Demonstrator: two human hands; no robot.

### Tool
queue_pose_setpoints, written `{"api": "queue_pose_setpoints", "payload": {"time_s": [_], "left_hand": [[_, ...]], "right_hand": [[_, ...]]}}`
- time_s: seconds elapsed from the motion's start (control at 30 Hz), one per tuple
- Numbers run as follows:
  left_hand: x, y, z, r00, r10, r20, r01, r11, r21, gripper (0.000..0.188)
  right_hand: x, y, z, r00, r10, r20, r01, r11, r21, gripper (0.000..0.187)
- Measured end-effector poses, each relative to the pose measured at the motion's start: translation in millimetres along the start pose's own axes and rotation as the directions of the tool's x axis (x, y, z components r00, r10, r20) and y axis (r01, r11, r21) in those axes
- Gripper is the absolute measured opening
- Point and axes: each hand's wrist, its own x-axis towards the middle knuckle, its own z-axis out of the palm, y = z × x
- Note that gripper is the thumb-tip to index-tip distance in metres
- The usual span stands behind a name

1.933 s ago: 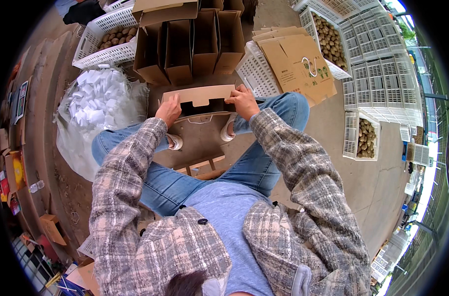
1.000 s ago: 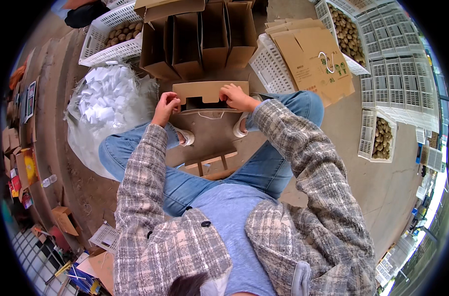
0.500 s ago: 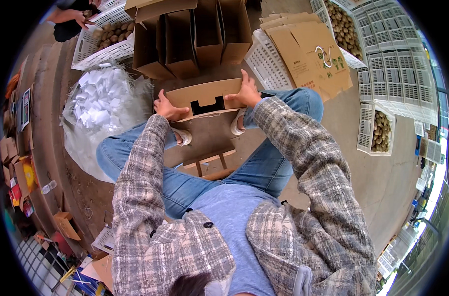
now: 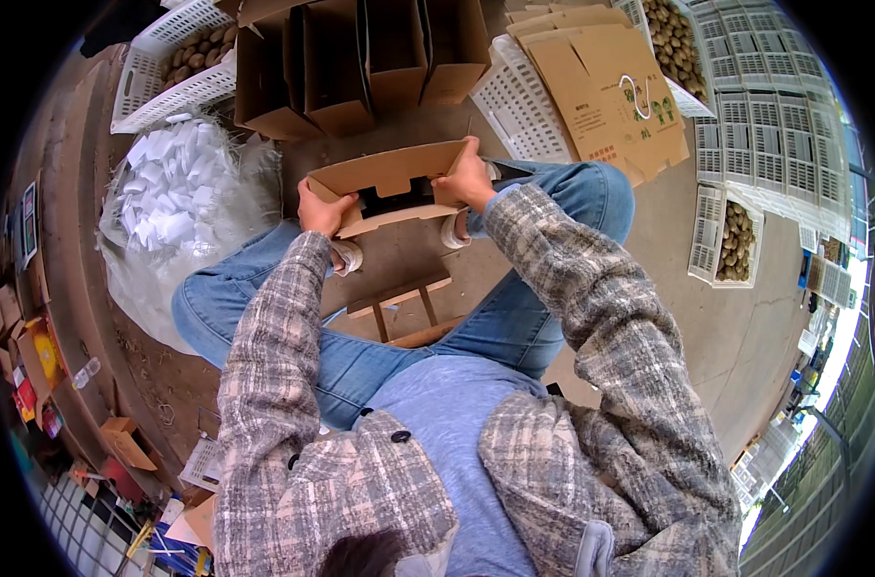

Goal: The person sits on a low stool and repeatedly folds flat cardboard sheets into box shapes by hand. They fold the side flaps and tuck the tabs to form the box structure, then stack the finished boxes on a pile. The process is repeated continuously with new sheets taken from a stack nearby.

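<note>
Between my knees I have a brown cardboard box (image 4: 384, 173), with flaps and a dark cutout at its middle. My left hand (image 4: 323, 207) grips its left end, fingers outside and thumb along the near flap. At the right end my right hand (image 4: 468, 180) is closed round the cardboard in the same way. The box's underside is hidden from me. Just beyond it stand several open, upright cardboard boxes (image 4: 395, 85) in a row.
A bag of white foam pieces (image 4: 173, 197) lies at the left. Behind it is a white crate (image 4: 147, 96) of brown round produce. Flattened cartons (image 4: 591, 91) lean on another crate at the right, near a smaller filled crate (image 4: 711, 236). A wooden stool (image 4: 399, 306) is below me.
Both hands have closed more firmly on the box's ends, and its near flap has tipped, showing more of the inside. The other person's hand at the upper left has gone from view.
</note>
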Motion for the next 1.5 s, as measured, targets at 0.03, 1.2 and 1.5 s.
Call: {"api": "queue_pose_setpoints", "payload": {"time_s": [0.03,1.2,1.5], "left_hand": [[1,2,-1,1.000,-0.009,-0.003,0.009,1.000,0.003,0.092],[7,-37,-23,0.936,0.335,0.106,-0.336,0.942,-0.010,0.045],[-29,40,-14,0.993,0.050,-0.103,-0.035,0.990,0.140,0.071]], "right_hand": [[-1,-3,0,1.000,0.015,-0.012,-0.015,1.000,-0.019,0.097],[-17,-24,-73,0.827,-0.232,0.512,0.256,0.966,0.024,0.117],[-24,-12,-13,0.995,0.082,-0.051,-0.071,0.981,0.181,0.094]]}}
